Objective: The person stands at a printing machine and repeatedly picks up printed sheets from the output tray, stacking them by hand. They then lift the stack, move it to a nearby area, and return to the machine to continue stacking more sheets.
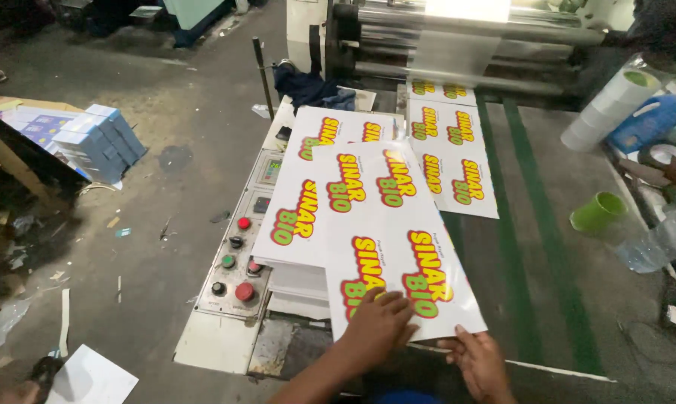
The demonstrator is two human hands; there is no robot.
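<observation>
Pressing flat, open fingers (398,308) of both hands on white red-and-green-lettered sheet (398,247) beside paper stack (300,217)

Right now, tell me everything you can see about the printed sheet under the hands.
The top sheet is glossy white paper printed with repeated red, yellow and green lettering. It lies flat and slightly skewed, partly on a stack of like sheets, partly over the machine bed. The left hand presses its near end; the right hand holds its near edge.

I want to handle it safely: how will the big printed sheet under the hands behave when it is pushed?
The printed sheet looks thin and wide, so probably floppy. Its glossy face suggests it slides easily. The left hand lies flat on it; the right hand holds its near edge.
</observation>
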